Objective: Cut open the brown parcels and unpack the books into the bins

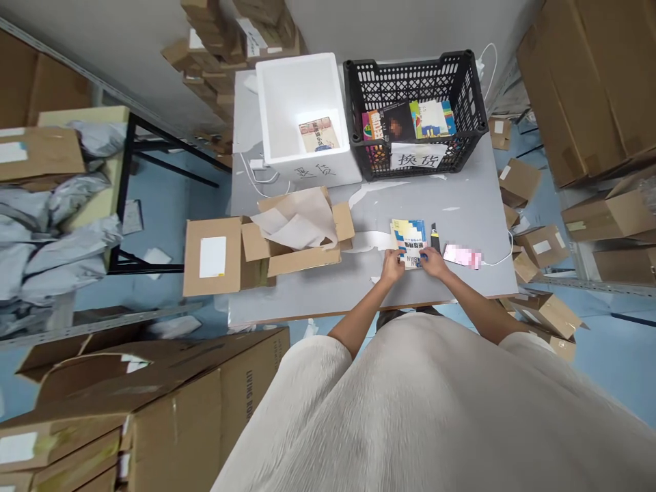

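A book [408,236] with a blue, yellow and white cover lies on the grey table in front of me. My left hand [393,266] grips its lower left edge, fingers bent. On the lower right edge, my right hand [433,262] holds the same book with thumb and fingers closed. Just right of the book lies a yellow and black box cutter [435,239]. A phone [462,255] with a lit pinkish screen and a white cable sits beyond it.
An open cardboard box [305,263] with crumpled paper [297,229] stands left, beside a closed carton [212,256]. Behind are a white foam box [310,164] holding a book and a black crate [359,154] with several books. Large cartons [205,410] flank the table [307,301].
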